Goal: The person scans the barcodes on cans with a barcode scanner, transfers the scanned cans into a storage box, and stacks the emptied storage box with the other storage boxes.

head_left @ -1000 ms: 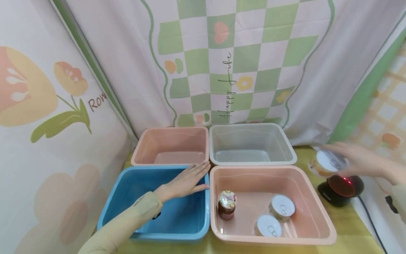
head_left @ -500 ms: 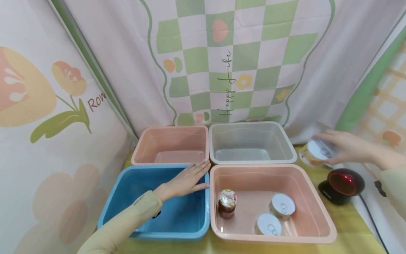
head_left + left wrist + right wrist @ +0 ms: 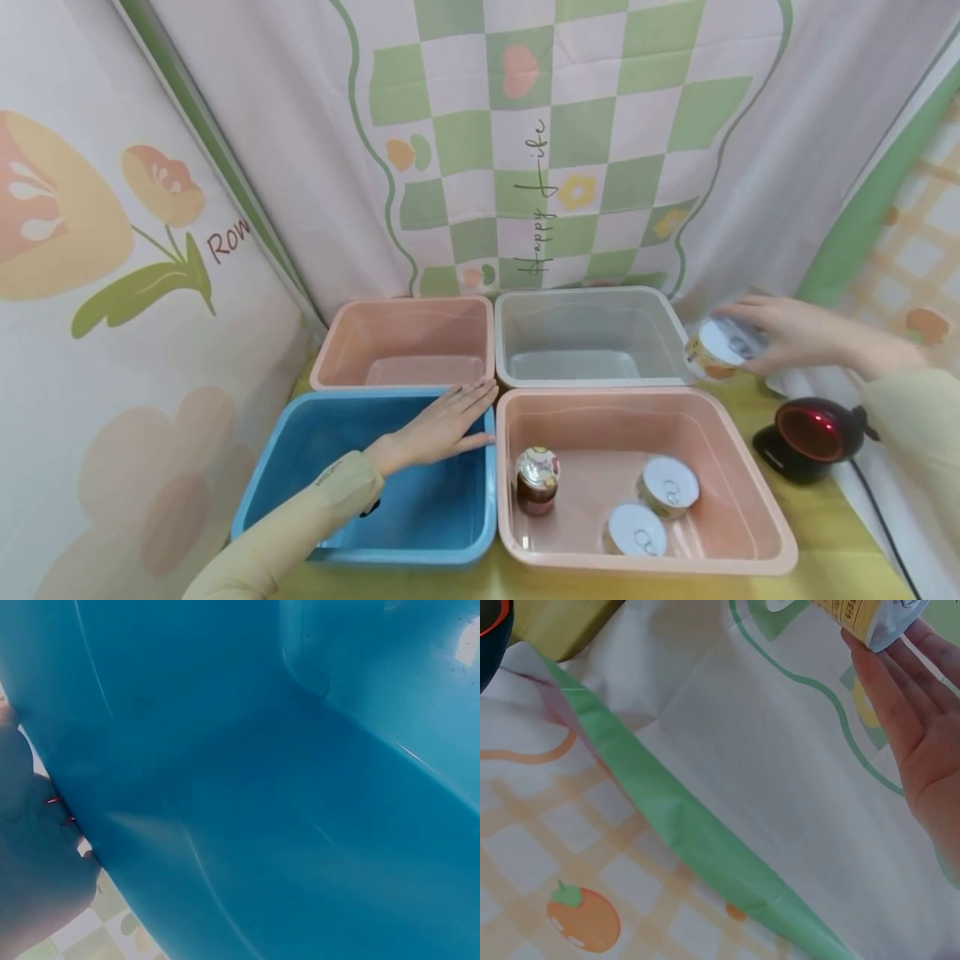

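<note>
My right hand (image 3: 795, 333) grips a can (image 3: 722, 348) with a white lid and yellow label, held in the air beside the right corner of the grey basin (image 3: 600, 383). In the right wrist view the can (image 3: 859, 616) shows at the top edge, with fingers and thumb on its end. My left hand (image 3: 438, 425) lies with straight fingers on the right rim of the blue basin (image 3: 367, 557); the left wrist view looks down into that basin. Two white-lidded cans (image 3: 667, 485) and a dark jar (image 3: 537, 482) with a patterned lid stand in the near pink basin (image 3: 645, 564).
A black scanner (image 3: 806, 437) with red light and a cable sits right of the near pink basin. Behind the blue basin is another pink basin (image 3: 405, 308). Printed curtains (image 3: 465, 150) hang close behind and at both sides. A yellow-green cloth (image 3: 832, 533) covers the table.
My right hand has carried the can leftward and slightly up, from above the scanner to beside the grey basin. The left hand has stayed in place.
</note>
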A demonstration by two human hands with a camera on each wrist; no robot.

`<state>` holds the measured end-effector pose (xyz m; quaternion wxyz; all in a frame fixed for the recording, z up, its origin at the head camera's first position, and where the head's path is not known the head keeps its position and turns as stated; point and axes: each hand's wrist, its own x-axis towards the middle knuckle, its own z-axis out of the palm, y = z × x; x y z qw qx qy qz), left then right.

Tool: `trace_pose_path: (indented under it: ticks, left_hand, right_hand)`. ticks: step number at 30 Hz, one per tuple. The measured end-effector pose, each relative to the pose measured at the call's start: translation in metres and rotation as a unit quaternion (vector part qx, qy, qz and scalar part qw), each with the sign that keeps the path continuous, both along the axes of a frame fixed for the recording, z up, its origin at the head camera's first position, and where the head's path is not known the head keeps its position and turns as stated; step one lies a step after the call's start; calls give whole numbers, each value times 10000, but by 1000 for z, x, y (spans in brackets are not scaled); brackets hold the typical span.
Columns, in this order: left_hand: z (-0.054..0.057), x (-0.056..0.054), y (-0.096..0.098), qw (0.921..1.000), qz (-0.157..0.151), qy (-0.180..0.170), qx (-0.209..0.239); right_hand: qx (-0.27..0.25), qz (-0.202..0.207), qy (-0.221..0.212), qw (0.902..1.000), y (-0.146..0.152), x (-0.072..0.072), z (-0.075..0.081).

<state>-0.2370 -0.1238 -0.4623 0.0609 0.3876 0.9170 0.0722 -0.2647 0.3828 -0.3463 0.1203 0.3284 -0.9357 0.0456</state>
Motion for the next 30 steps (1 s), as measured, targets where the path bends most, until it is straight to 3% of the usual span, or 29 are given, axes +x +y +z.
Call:
trace_pose_path:
  ticks: [4,15,21,30]
  left_hand:
    - [2,1,-1,10000,-32,13,27]
    - [4,1,-1,9999,-88,104,44]
    - [2,0,-1,9999,-79,67,66]
    - [0,-1,-2,10000,-44,20,50]
  right_hand:
    - [78,34,-10,10000,-10,-6,2]
    - [375,-248,-744,9962,-36,-21,9]
    - [482,-110,-794,9956,-46,-33,5]
    - [560,-191,-1325,9894,-65,-46,1]
